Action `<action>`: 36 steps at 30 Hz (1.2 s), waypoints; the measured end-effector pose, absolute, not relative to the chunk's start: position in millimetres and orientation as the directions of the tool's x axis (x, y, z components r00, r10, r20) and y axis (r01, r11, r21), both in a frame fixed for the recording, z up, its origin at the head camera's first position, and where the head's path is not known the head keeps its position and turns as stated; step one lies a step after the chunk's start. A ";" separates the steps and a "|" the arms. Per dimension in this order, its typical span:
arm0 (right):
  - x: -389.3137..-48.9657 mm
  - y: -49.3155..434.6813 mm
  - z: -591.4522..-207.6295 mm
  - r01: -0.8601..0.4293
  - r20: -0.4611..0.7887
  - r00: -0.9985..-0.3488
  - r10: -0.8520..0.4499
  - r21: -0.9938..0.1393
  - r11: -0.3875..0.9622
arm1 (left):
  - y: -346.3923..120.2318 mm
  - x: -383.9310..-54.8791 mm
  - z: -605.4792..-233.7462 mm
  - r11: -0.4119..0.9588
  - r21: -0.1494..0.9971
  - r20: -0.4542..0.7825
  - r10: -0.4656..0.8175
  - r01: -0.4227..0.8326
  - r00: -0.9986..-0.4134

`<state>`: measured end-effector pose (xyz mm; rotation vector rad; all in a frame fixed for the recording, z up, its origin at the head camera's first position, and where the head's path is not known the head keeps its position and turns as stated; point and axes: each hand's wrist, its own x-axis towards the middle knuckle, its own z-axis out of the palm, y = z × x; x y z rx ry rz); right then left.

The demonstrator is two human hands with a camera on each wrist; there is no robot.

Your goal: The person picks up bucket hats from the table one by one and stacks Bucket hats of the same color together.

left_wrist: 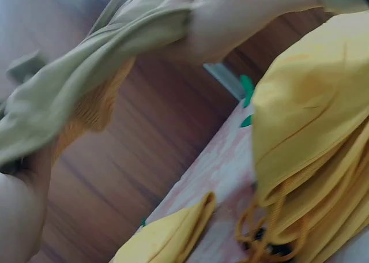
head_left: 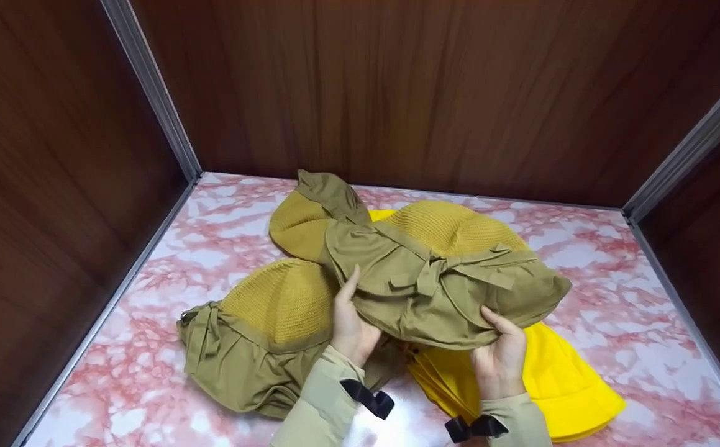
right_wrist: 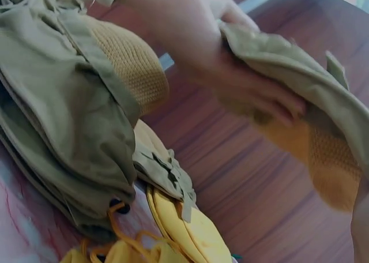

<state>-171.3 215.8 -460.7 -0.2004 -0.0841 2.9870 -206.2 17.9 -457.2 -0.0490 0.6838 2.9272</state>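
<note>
Pale sleeves (head_left: 322, 403) lead to the left hand (head_left: 353, 329) and right hand (head_left: 501, 360), both pinching an olive-and-mustard hat (head_left: 446, 279) above the table (head_left: 620, 298), short of its far edge, seemingly a holding-spread step whose next move calls for even grips.

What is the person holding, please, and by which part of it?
An olive-brimmed hat, gripped by its brim in the left hand and right hand.

No txt, labels, brands, nos. or signs can be read in any of the 3 views: head, L wrist, R wrist.
</note>
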 end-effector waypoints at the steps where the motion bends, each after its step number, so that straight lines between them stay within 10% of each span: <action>1: -170.9 216.7 -461.2 -0.143 -0.120 -0.981 0.151 -0.067 -0.987 | 15.0 -206.9 -457.0 -0.892 0.437 -0.057 0.103 -0.118 -0.993; 36: -173.8 231.6 -453.7 -0.309 -0.083 -0.892 0.444 -0.603 -0.735 | -53.1 -196.4 -445.8 -0.556 0.828 -0.168 -0.136 -0.065 -0.976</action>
